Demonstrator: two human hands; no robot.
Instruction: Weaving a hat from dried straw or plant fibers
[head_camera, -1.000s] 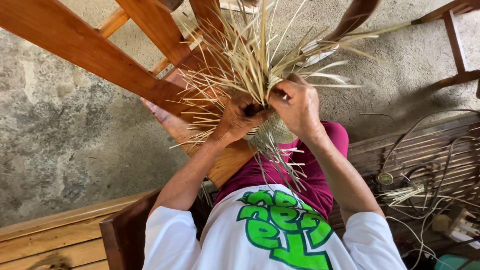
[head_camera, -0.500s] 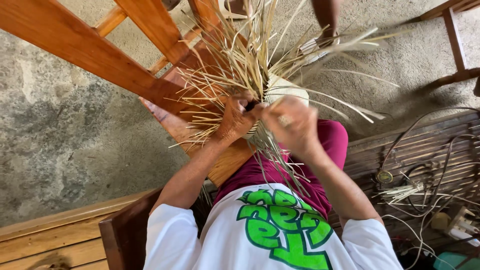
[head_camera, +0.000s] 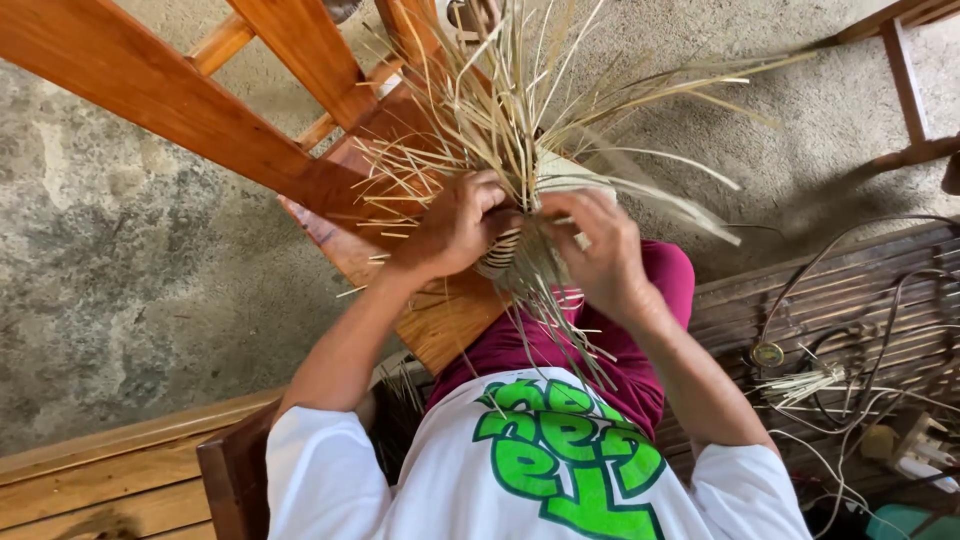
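Both hands, left hand (head_camera: 450, 228) and right hand (head_camera: 597, 255), clamp the half-woven straw basket (head_camera: 508, 250) above the wooden stool (head_camera: 300, 150), mid-weave; next strand needs tucking.

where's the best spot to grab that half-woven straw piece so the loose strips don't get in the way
Probably by the tight woven core, one hand from each side, as the left hand and right hand do now. The loose strips fan outward and look too springy to grip.

A home craft corner, likely a porch: rough concrete floor (head_camera: 130, 290), wooden chair frame (head_camera: 200, 110), slatted bamboo bench (head_camera: 850, 290) strewn with loose cables (head_camera: 850, 350), and a bundle of weaving straw (head_camera: 520, 120).
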